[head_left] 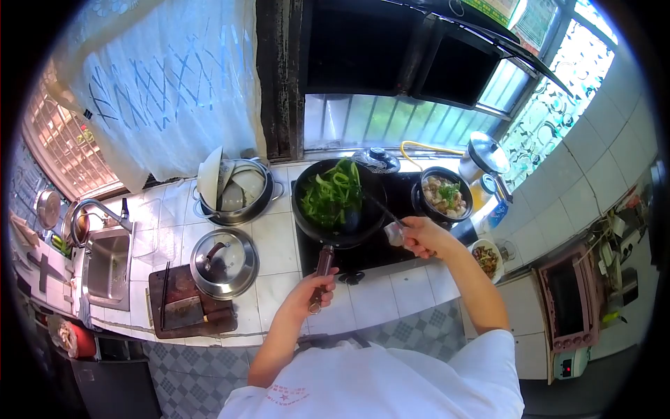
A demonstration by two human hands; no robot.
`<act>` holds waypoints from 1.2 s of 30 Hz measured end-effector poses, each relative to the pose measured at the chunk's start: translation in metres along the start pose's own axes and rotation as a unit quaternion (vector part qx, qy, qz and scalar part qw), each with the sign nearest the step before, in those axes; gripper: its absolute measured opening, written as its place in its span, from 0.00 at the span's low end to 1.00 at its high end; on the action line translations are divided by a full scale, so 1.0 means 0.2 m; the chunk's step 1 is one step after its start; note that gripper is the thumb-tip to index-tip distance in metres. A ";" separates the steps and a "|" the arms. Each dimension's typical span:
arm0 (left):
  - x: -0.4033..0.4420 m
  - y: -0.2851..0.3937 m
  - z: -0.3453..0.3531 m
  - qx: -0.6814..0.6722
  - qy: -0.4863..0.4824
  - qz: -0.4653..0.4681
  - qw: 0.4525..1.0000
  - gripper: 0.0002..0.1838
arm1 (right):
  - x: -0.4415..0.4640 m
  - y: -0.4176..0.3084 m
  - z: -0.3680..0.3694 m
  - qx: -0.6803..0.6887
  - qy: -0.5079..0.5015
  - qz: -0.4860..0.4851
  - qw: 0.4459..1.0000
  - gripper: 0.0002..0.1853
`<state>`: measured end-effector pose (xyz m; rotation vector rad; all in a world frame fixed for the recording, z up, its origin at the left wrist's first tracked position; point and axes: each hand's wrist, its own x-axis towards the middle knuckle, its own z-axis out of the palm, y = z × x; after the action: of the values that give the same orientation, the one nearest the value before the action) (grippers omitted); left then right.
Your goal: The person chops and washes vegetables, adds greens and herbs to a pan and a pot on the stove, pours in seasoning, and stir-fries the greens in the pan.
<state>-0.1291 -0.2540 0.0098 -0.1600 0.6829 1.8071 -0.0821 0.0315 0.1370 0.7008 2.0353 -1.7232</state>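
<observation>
My left hand [307, 292] is closed around the brown handle of a black wok [374, 190] on the stove. Leafy greens [329, 194] lie heaped in the wok, mostly on its left side. In my right hand [427, 237] is a dark spatula [380, 205], slanting down into the wok with its blade beside the greens. Something pale and partly see-through shows by the right fingers; I cannot make out what it is. Just beyond that hand stands a dark pot [447, 194] of chopped food topped with green bits.
A steel lid [225, 262] sits left of the stove, near a cutting board [225, 322] with a cleaver [184, 312]. Behind stands a pot of bowls [241, 187]. At right are a plate of food [486, 258] and bottles. The sink [108, 264] is far left.
</observation>
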 end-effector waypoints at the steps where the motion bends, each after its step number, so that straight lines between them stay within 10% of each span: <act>1: 0.01 -0.01 0.00 0.000 -0.002 -0.002 1.000 0.19 | -0.02 -0.01 0.03 0.001 0.002 0.001 1.000 0.11; 6: 0.04 -0.06 0.02 -0.009 0.010 0.012 1.000 0.17 | -0.04 -0.03 0.10 -0.469 0.171 -0.220 0.838 0.11; 15: -0.02 0.04 -0.04 0.011 -0.005 -0.008 1.000 0.15 | 0.69 -0.26 -0.27 -0.566 0.146 -0.273 0.764 0.12; 17: -0.03 0.09 -0.06 0.014 -0.006 -0.015 1.000 0.16 | 0.69 -0.43 -0.21 -0.368 0.042 0.005 0.929 0.12; 19: -0.04 0.12 -0.09 0.001 -0.012 -0.041 0.999 0.17 | 0.69 -0.57 -0.16 -0.343 0.011 0.011 0.939 0.10; 25: -0.05 0.12 -0.09 -0.026 -0.012 -0.028 0.999 0.20 | 0.63 -0.81 -0.06 -0.671 -0.031 -0.065 0.738 0.19; 36: -0.05 0.11 -0.08 -0.020 -0.010 -0.023 0.999 0.16 | 0.19 -0.74 -0.21 -0.740 -0.016 -0.018 0.672 0.14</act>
<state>-0.1498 -0.2751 0.0101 -0.1824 0.6250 1.7776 -0.2000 0.0592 0.2390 0.0095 2.4844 0.3059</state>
